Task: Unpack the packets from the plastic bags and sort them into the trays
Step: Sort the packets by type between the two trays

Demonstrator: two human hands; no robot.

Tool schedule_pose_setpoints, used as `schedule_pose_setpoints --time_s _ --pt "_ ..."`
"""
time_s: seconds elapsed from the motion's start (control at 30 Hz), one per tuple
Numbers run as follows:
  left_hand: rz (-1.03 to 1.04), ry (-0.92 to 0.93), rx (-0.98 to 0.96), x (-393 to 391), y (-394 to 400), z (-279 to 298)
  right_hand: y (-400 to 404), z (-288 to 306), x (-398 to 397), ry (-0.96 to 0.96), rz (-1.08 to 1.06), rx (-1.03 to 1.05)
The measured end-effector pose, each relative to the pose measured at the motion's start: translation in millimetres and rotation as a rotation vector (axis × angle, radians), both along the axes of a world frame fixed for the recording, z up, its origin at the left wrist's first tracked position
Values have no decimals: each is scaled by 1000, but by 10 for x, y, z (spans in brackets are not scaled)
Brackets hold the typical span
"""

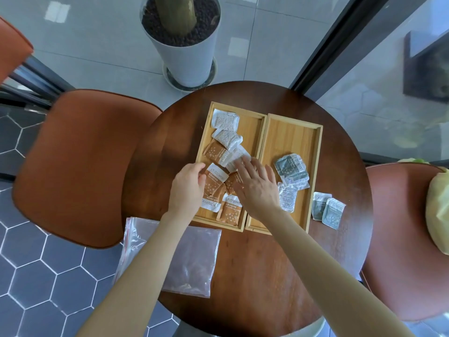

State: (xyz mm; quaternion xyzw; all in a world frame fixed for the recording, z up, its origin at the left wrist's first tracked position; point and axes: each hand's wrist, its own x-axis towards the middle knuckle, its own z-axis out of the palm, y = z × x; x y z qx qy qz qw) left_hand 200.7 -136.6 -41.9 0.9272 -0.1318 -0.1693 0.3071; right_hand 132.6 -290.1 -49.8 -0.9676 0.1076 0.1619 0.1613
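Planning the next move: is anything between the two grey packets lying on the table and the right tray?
Nothing visible. The two grey packets lie on bare table just right of the right tray; only its low rim separates them.

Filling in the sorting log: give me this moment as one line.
left hand: on orange packets | right hand: flat, open | left tray: orange | right tray: grey | two grey packets: on table
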Motion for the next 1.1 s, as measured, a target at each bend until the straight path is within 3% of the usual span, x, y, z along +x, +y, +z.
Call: schedule_pose_setpoints --time_s 0.1,0.2,0.27,0.43,0.63,0.83,1.1 --pt "-153 -172 57 -91 -22 -8 -5 8 17 41 8 20" --pt "-349 -296 136 -168 -21 -27 13 70 10 -98 -14 74" --pt "-435 -272 225 -233 -20 -42 8 101 5 -163 18 92" --pt "-448 -200 307 -251 -59 -19 -70 108 -2 138 187 -44" --pt "-389 -200 205 -179 -157 153 -16 244 -131 33 189 13" --pt "-514 -246 230 -71 -433 322 -307 386 -295 -54 16 41" --pt "-779 -344 193 -294 -1156 289 -911 412 -691 112 -130 13"
